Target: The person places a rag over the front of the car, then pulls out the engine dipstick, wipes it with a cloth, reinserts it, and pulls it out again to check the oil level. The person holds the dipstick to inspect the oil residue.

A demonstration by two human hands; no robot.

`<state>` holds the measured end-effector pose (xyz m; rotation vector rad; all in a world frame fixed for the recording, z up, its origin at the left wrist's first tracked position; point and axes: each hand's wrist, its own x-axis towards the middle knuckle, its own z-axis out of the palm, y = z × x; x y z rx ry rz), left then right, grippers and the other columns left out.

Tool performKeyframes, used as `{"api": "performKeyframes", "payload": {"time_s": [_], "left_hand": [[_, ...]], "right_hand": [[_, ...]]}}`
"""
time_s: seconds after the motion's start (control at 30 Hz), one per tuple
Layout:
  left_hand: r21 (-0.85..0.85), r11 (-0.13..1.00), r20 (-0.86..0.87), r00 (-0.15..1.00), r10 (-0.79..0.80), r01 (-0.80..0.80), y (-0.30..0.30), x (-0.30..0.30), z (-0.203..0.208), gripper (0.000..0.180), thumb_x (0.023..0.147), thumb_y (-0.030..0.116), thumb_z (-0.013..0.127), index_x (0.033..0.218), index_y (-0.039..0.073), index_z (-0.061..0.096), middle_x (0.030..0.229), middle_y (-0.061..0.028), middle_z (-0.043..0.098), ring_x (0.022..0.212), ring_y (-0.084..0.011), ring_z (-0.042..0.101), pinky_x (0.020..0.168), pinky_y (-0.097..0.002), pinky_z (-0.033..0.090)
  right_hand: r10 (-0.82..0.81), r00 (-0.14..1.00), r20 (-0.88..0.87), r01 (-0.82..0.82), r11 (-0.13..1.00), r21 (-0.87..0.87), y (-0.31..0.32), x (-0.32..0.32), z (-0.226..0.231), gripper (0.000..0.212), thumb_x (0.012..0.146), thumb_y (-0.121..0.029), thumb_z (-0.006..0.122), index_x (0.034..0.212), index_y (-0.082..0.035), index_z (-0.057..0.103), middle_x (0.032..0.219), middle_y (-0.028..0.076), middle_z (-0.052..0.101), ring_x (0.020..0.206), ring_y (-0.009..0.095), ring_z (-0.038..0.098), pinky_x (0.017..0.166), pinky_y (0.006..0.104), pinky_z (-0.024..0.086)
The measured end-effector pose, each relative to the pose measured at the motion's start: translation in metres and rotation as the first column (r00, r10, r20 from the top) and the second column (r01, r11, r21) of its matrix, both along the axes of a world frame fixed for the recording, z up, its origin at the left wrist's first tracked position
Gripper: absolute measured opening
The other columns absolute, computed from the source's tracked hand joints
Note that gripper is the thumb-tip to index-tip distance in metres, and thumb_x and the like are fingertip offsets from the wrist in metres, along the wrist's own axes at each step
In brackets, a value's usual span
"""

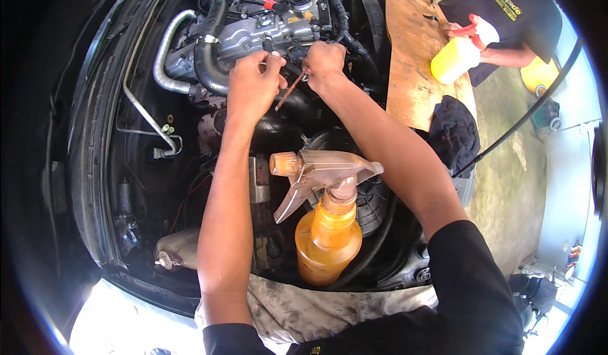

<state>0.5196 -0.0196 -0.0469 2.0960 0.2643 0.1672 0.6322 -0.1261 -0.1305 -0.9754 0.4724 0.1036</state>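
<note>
Left hand: the left hand [256,79] is at the upper centre of the frame, fingers curled and thumb near the forefinger; whether anything is pinched there, one cannot tell.
Right hand: just to its right, the right hand [325,62] has its fingers closed on the upper end of a thin brown rod [291,90].
Rod: upper centre of the frame, slanting down and left from the right hand, its lower end below the left hand.
Engine: the grey engine [269,35] fills the upper centre, just beyond both hands.
Hose: a black hose [206,63] bends down left of the left hand.
Orange spray bottle: the orange spray bottle [328,244] stands at the lower centre, between the forearms.
Upper right: a co-worker's hand holds a yellow spray bottle [451,63] over a brown board [405,57].
Right of centre: a black cloth [454,132] lies crumpled near the board's lower end.
</note>
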Motion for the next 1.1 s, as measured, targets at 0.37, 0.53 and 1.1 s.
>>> {"api": "performKeyframes", "payload": {"time_s": [0.37,0.53,1.1], "left_hand": [[0.455,0.793,-0.395,0.89,-0.227,0.404,0.005,-0.025,-0.007,0.028,0.095,0.028,0.066,0.111,0.008,0.076,0.118,-0.0194,0.074,0.115,-0.0384,0.069,0.097,-0.0496,0.055],[0.459,0.77,-0.414,0.874,-0.256,0.443,0.005,-0.027,-0.008,0.03,0.096,0.027,0.067,0.117,0.008,0.076,0.118,-0.0202,0.074,0.114,-0.0379,0.07,0.098,-0.0483,0.055],[0.418,0.719,-0.465,0.81,-0.356,0.556,-0.011,-0.016,-0.003,0.036,0.09,0.009,0.063,0.124,0.004,0.074,0.132,-0.0183,0.071,0.123,-0.0357,0.068,0.104,-0.0469,0.053]], "right_hand": [[0.803,0.596,-0.031,-0.464,0.313,-0.828,-0.051,0.01,0.072,0.052,0.098,-0.016,0.058,0.148,-0.003,0.056,0.071,-0.001,0.054,0.048,0.007,0.042,0.041,0.0244,0.031],[0.826,0.421,-0.375,-0.496,-0.137,-0.858,-0.031,0.047,0.111,0.043,0.097,-0.013,0.057,0.138,-0.003,0.065,0.068,-0.002,0.052,0.044,0.002,0.037,0.036,0.0217,0.025],[0.761,-0.099,-0.641,0.593,-0.472,-0.652,-0.027,0.183,0.035,0.028,0.089,-0.01,0.058,0.108,0.002,0.075,0.079,0.017,0.072,0.054,0.03,0.064,0.05,0.0394,0.049]]}}
